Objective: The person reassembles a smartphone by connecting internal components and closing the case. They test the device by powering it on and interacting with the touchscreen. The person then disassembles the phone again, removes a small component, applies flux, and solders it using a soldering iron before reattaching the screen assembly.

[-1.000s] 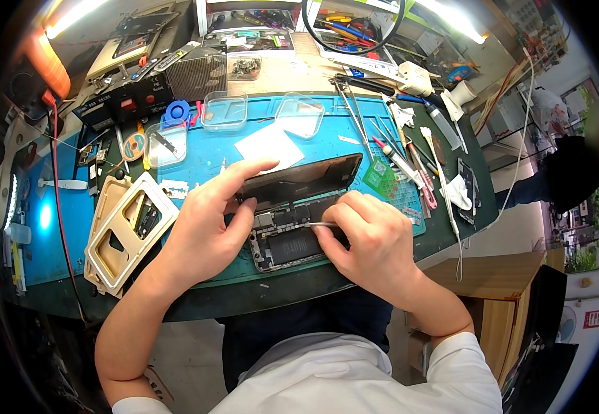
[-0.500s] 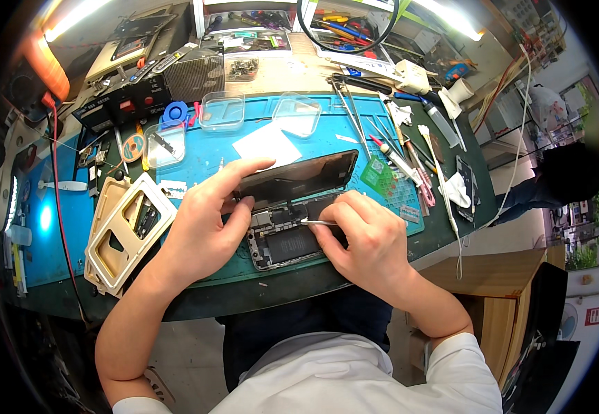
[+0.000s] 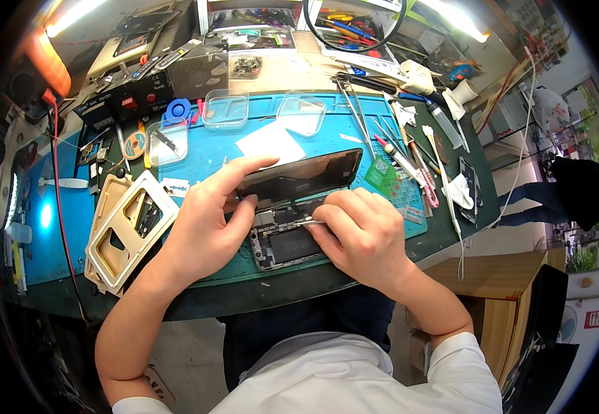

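from where i stand, the change is small: the right hand (image 3: 363, 231) has slid a little to the left over the open phone (image 3: 266, 257), and the thin metal tool (image 3: 306, 222) in it points further along the row of small parts above the battery (image 3: 291, 247). to my eye that means the same close work inside the phone carries on, at a slightly different spot. the right hand is nearly closed, thumb and fingertips pinched on the tool; whether its tip touches a part is too small to tell.

the left hand (image 3: 209, 228) has hardly moved. it is half curled, forefinger along the top edge and thumb on the inner side, gripping the left end of the screen (image 3: 306, 176). the screen leans up along the far side of the phone, so the inside lies uncovered, and that hold looks to be what keeps it so.

the phone itself lies in front of the person, near the front edge of the blue mat (image 3: 206, 153). behind the screen there's a white sheet (image 3: 270, 141), to its right a green card (image 3: 380, 175), and left of the left forearm a tan frame (image 3: 132, 252).
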A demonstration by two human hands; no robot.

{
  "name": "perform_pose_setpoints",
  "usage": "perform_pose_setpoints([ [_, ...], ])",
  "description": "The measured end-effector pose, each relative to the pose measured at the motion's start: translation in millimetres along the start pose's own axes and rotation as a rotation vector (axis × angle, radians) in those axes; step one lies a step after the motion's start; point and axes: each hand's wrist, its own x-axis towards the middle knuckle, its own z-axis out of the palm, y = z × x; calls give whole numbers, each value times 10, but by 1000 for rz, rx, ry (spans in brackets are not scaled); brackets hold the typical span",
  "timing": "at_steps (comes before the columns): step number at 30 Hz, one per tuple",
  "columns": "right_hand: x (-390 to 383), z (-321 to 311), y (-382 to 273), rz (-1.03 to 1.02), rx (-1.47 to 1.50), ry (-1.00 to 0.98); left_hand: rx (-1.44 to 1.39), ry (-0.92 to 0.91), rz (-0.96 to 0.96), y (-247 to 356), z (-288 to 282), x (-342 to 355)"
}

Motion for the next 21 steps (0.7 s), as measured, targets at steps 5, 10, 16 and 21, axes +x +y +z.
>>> perform_pose_setpoints([
  [5,15,-7,-6,-58,-54,23,19,-3,0,29,-2,5],
  [10,57,1,54,-7,93,1,13,3,6,24,4,8],
  [16,55,24,77,35,161,2,9,-14,-26,49,-2,11],
  [21,-11,-27,118,186,268,16,-83,-18,-65,65,-34,7],
])
